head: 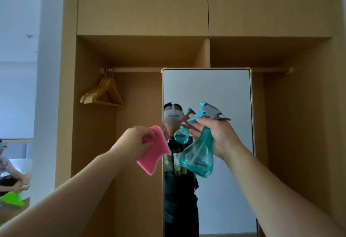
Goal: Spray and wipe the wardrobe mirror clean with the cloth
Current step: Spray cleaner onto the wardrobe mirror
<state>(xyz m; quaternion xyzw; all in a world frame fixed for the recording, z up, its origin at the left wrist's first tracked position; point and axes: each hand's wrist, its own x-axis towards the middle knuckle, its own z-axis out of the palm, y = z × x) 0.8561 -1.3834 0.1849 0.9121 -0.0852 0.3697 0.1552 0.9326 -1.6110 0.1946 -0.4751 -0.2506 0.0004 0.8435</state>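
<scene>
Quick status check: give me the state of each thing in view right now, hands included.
Left hand: raised, gripping the pink cloth.
Right hand: raised, gripping the spray bottle, nozzle toward the mirror.
Spray bottle: tilted, little liquid visible.
Mirror: upright, no spray visible.
Hangers: bunched on the rail, empty.
Upper cabinet doors: shut.

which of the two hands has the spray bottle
The right hand grips the teal spray bottle by its neck, raised in front of the mirror. The left hand holds only the pink cloth.
</scene>
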